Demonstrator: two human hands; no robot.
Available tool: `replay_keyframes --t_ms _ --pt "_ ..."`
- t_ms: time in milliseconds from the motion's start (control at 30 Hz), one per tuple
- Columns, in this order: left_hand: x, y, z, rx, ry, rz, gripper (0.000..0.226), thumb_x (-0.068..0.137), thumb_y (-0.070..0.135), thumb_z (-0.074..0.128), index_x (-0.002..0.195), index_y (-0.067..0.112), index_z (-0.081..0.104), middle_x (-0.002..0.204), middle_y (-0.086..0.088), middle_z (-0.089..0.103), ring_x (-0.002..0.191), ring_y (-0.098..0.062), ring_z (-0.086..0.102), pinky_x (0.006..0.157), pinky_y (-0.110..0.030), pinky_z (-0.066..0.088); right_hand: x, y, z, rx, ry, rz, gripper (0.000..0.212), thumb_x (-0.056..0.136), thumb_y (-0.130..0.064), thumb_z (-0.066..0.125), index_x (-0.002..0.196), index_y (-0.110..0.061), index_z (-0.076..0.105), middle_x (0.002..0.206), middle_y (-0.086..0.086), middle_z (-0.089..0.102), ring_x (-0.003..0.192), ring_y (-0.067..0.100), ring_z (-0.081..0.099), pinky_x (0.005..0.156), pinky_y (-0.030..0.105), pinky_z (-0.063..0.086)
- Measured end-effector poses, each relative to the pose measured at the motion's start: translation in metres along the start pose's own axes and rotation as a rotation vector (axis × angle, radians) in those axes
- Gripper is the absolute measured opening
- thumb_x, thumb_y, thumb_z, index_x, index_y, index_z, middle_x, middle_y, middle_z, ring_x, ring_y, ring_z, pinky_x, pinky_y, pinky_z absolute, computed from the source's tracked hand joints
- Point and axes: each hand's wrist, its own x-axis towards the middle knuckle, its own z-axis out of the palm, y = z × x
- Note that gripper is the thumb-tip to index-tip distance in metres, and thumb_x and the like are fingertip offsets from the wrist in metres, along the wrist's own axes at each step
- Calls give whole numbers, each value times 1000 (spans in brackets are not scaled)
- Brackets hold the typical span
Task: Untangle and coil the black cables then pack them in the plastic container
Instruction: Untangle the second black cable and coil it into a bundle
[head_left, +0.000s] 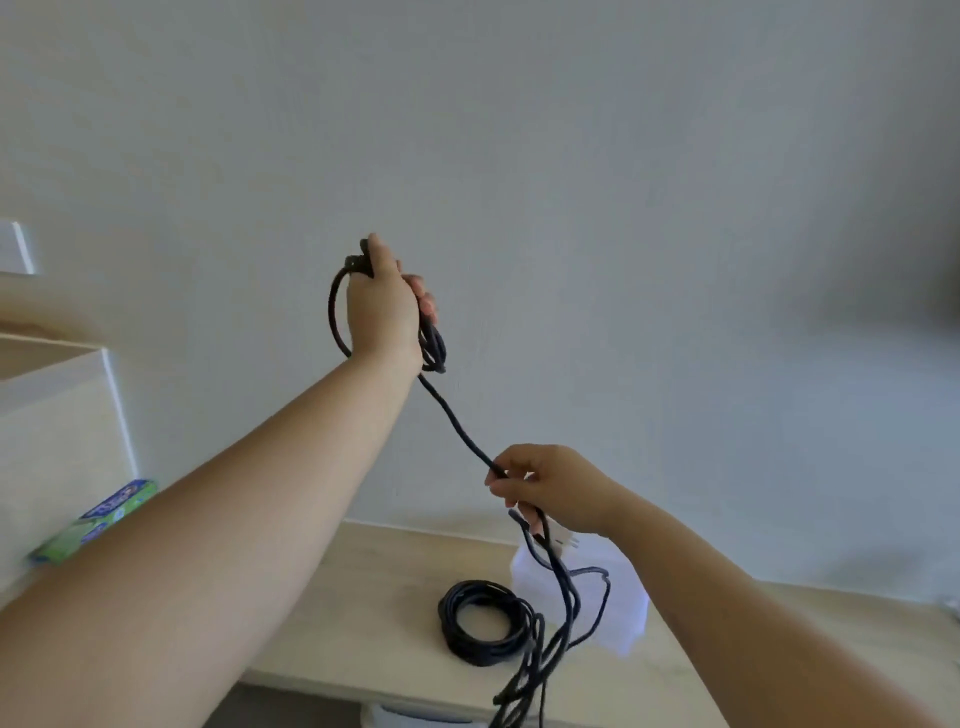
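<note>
At centre frame, our left hand (382, 306) grips the coiled loops (435, 348); our right hand (553, 488), lower right, pinches the cable (457, 425). It slants diagonally between them.

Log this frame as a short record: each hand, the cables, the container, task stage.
left hand: raised, grips small loops of thin black cable
right hand: lower, pinches the same cable's slack
slack: hangs tangled to pale wooden table
on table: round black cable coil lying flat
behind coil: white translucent plastic item, probably the container, contents unclear
stage: coiling underway
</note>
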Motion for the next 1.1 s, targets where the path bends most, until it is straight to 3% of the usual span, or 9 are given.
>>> replay_keyframes --t_ms 133,233,300,400,533,700,900,1000,1100 --pt "-27 -37 -18 693 -335 314 34 100 39 37 81 12 43 51 1 51 38 -10 46 45 -22 43 -4 -30 -7 -215 -66 -86 13 90 -23 62 102 -23 69 67 -8 62 46 2 52 55 14 46" --pt "-42 -61 -31 1058 -598 376 35 99 38 41 78 10 44 57 -1 53 51 -18 53 57 -31 45 -1 -41 -15 -372 -36 -122 15 87 -22 67 102 -20 70 68 -11 60 47 -4 52 53 10 42" --pt "-46 -67 -35 1201 -654 359 34 99 38 42 73 16 40 61 -2 53 55 -18 53 57 -32 40 2 -40 -18 -420 43 -125 10 82 -21 73 89 -20 66 72 -9 62 57 -2 53 59 14 44" --pt "-49 -70 -37 1219 -733 207 33 100 36 37 76 14 42 62 -7 65 51 -20 62 56 -29 47 4 -24 -14 -220 114 -64 32 72 -15 80 74 -22 49 75 -4 66 58 3 55 54 16 47" --pt "-50 -80 -42 1221 -800 -15 35 101 35 35 83 7 48 60 -11 64 40 -18 57 45 -24 48 3 -7 -6 -37 107 -1 39 69 -15 83 79 -17 45 77 -2 70 52 4 55 54 15 43" --pt "-40 -95 -53 1095 -540 -146 33 97 32 38 72 10 40 46 -3 44 32 -18 37 39 -19 30 -9 15 -12 57 205 95 22 76 -34 76 86 -23 60 88 -12 66 71 7 61 68 19 49" --pt "-29 -99 -62 1048 -442 -184 36 97 30 39 67 9 44 55 -6 48 34 -18 39 37 -18 31 -34 45 -6 18 -47 210 29 78 -28 76 103 -30 61 95 -10 72 89 12 68 94 36 51" --pt "-33 -97 -64 1117 -517 -134 35 98 33 41 72 10 45 58 -5 49 37 -17 40 38 -19 32 -36 46 2 0 -79 173 11 85 -21 69 95 -26 68 86 -6 74 91 21 68 90 35 53" --pt "-40 -85 -71 1191 -793 -152 39 90 49 55 78 12 50 54 0 43 37 -11 38 38 -19 30 -36 49 2 -83 11 128 10 89 -22 64 90 -31 68 84 -12 71 81 2 65 79 18 48"
